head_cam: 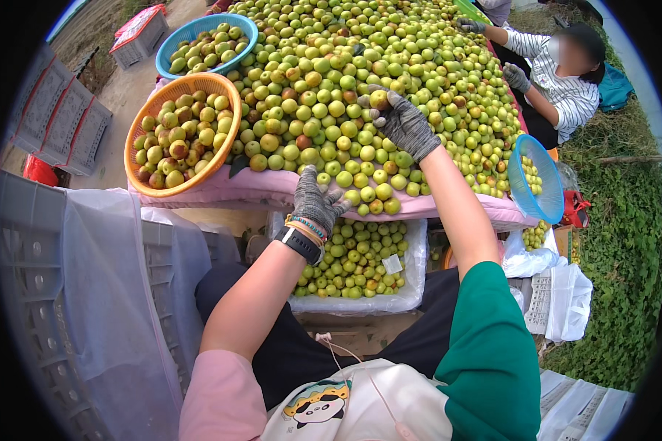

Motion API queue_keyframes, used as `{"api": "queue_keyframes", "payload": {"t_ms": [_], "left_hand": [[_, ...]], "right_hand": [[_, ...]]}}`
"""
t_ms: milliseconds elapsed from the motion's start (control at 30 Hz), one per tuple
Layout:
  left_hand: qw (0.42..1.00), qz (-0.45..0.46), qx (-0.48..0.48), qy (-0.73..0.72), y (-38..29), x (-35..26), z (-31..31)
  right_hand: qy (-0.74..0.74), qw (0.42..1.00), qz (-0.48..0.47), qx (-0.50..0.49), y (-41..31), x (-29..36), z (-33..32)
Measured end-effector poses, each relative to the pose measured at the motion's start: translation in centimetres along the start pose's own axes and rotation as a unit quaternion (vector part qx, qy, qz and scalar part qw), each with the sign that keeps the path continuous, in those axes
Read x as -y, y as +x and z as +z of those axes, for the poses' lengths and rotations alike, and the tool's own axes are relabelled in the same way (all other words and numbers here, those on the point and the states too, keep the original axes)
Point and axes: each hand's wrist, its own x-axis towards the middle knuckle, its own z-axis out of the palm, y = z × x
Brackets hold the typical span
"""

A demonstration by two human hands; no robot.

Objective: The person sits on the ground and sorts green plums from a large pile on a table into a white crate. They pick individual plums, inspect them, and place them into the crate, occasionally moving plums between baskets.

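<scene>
Green and reddish-brown jujube fruits lie heaped on a table padded with pink cloth. My right hand, in a grey knit glove, holds a yellow-brown jujube between its fingertips over the heap. At the table's near edge is my left hand, gloved too, its fingers spread beside several fruits and no fruit seen in it. Below that edge, between my legs, a crate lined with clear plastic holds many green jujubes and a small white paper.
An orange basket and a blue basket of jujubes stand at the left; another blue basket tilts at the right corner. A co-worker with gloved hands sits at the far right. Plastic crates line my left side.
</scene>
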Motion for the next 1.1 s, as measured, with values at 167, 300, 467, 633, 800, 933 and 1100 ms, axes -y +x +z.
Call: {"api": "queue_keyframes", "payload": {"t_ms": [167,300,467,633,800,933,1100], "left_hand": [[1.0,0.004,-0.004,-0.008,-0.8,-0.2,-0.3],[0.999,0.036,-0.033,-0.015,-1.3,-0.7,0.0],[0.997,0.022,-0.021,-0.073,-0.5,-1.6,-0.4],[0.997,0.035,-0.022,-0.059,-0.7,-1.9,-0.5],[0.998,0.047,-0.02,-0.023,-1.6,-2.2,0.1],[0.997,0.039,-0.065,0.015,-1.4,-1.4,0.3],[0.995,0.034,-0.079,0.053,-0.6,0.2,0.2]], "right_hand": [[0.045,0.996,0.034,0.067,1.4,-2.0,4.4],[-0.148,0.986,0.081,-0.015,7.4,-5.1,9.8],[-0.114,0.992,-0.004,-0.054,17.5,-6.7,16.7],[-0.257,0.96,-0.087,-0.07,17.9,-5.4,15.7],[-0.615,0.741,-0.255,-0.09,5.4,-5.2,7.1],[-0.769,0.593,-0.162,-0.175,-7.2,-4.0,0.1],[-0.8,0.53,-0.014,-0.281,-13.6,-2.8,-2.7]]}}
